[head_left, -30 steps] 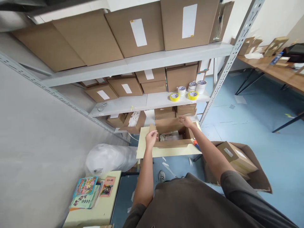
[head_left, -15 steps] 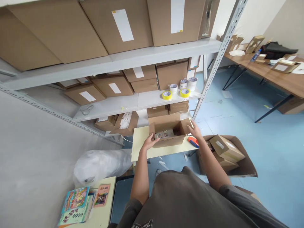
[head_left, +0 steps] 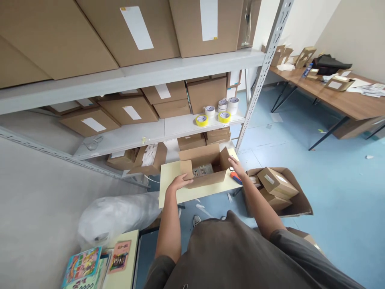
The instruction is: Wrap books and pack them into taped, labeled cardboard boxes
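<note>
A cardboard box (head_left: 207, 178) stands with its top flaps up on a pale yellow table (head_left: 171, 172). Inside it, toward the left, lies a grey patterned item (head_left: 203, 171) whose kind I cannot make out. My left hand (head_left: 179, 182) rests at the box's front left corner, fingers stretched along the near edge and the left flap. At the other end, my right hand (head_left: 236, 165) is against the right flap, its fingers extended. An orange and blue tool (head_left: 236, 177), perhaps a tape dispenser, lies on the table just right of the box.
Metal shelving (head_left: 180, 66) with cardboard boxes rises behind the table. Several tape rolls (head_left: 224, 117) sit on its middle shelf. A large carton (head_left: 300, 192) holding boxes stands at right on the floor. At left are a bubble-wrap roll (head_left: 120, 214) and books (head_left: 82, 265).
The view has shifted right. The box's left flap now shows folded inward beside my left hand, which has flattened along the front edge. My right hand stays at the right flap.
</note>
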### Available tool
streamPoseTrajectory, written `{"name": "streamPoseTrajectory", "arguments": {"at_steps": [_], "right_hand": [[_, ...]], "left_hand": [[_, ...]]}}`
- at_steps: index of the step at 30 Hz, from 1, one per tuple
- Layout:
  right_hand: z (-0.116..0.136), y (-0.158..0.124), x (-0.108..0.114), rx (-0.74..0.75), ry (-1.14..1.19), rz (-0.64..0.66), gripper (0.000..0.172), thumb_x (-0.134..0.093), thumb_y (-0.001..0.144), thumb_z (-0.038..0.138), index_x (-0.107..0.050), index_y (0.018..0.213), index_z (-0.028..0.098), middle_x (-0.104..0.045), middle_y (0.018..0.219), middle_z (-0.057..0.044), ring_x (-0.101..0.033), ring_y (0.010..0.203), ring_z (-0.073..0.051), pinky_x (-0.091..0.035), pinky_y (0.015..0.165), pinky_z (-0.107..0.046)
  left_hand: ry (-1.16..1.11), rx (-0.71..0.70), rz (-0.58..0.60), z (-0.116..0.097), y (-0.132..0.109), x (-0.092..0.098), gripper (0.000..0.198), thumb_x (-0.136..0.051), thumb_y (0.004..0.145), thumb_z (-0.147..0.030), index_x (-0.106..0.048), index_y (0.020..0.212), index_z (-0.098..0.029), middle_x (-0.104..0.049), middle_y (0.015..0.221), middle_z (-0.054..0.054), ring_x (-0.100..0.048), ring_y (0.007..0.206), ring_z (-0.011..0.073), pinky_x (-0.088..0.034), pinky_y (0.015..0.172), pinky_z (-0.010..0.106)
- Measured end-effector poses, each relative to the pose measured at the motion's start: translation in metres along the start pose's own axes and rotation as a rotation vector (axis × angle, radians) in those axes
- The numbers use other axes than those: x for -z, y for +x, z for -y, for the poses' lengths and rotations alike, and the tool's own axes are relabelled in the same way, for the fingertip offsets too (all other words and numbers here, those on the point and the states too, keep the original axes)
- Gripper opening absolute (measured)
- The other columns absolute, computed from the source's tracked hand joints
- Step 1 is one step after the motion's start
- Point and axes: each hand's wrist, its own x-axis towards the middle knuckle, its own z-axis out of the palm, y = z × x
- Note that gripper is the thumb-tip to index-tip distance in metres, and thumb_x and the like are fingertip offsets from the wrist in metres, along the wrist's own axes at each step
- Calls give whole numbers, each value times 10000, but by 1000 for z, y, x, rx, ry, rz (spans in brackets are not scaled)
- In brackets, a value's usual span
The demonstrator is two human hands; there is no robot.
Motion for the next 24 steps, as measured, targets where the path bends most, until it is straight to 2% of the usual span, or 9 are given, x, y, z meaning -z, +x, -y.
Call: {"name": "streamPoseTrajectory", "arguments": {"at_steps": [2, 5, 9, 12, 14, 16, 19, 22, 24], "right_hand": [[4, -3, -9, 17, -28, 126, 596, -831, 794, 650, -781, 1289, 322, -703, 1467, -48, -540, 1483, -312, -402, 1258, -503], [5, -6, -16, 42, -124, 290, 605, -947, 662, 591, -827, 1182, 306, -758, 1374, -64, -520, 1500, -332, -308, 1305, -527], [5, -4, -19, 100, -258, 351, 470, -999, 601, 510, -856, 997, 300, -773, 1334, -76, -445, 1552, -356, -280, 1312, -518], [2, -2, -24, 124, -303, 275, 400, -987, 627, 496, -845, 947, 304, -788, 1277, -77, -528, 1473, -367, -347, 1271, -512], [-4, -1, -31, 124, -314, 159, 474, -965, 649, 507, -829, 1051, 296, -770, 1296, -89, -601, 1379, -364, -415, 1216, -507], [-16, -2, -39, 137, -336, 35, 607, -914, 703, 518, -769, 1241, 279, -725, 1365, -111, -626, 1327, -353, -458, 1173, -506], [-36, -4, -53, 200, -414, -94, 725, -821, 785, 465, -625, 1451, 256, -639, 1477, -138, -557, 1398, -346, -427, 1207, -517], [-54, -4, -66, 274, -514, -159, 726, -746, 829, 375, -551, 1517, 248, -540, 1580, -153, -456, 1492, -349, -356, 1267, -531], [-64, -2, -75, 306, -580, -193, 692, -676, 864, 324, -527, 1534, 232, -469, 1641, -162, -419, 1522, -358, -338, 1275, -556]], "left_hand": [[-24, 9, -20, -1, 3, 5, 956, -1003, 521, -593, -738, 1355, -206, -665, 1489, 177, -613, 1411, 371, -468, 1152, 364], [-14, 7, -118, -3, 6, 7, 973, -1003, 553, -588, -713, 1390, -188, -752, 1352, 177, -687, 1308, 358, -483, 1122, 369], [18, 38, -267, -6, 3, 0, 979, -981, 631, -579, -651, 1471, -201, -792, 1261, 162, -668, 1326, 370, -463, 1134, 400], [11, 74, -399, -7, 0, -10, 1100, -945, 682, -597, -497, 1607, -204, -713, 1415, 172, -586, 1422, 369, -443, 1159, 403], [12, 82, -508, -7, 0, -20, 1170, -902, 732, -608, -350, 1682, -209, -615, 1537, 177, -532, 1473, 348, -415, 1193, 392], [39, 83, -585, -4, 1, -30, 1206, -873, 762, -603, -248, 1712, -202, -511, 1624, 197, -465, 1521, 351, -374, 1231, 398], [73, 124, -580, 3, 3, -41, 1244, -864, 764, -588, -179, 1725, -192, -360, 1711, 232, -362, 1579, 401, -329, 1266, 437], [100, 179, -533, 8, 8, -42, 1289, -861, 757, -598, -117, 1736, -213, -208, 1776, 237, -273, 1615, 443, -317, 1276, 498], [188, 141, -512, 5, 16, -37, 1307, -882, 738, -572, -105, 1741, -255, -117, 1806, 205, -201, 1638, 452, -324, 1272, 544]]}}
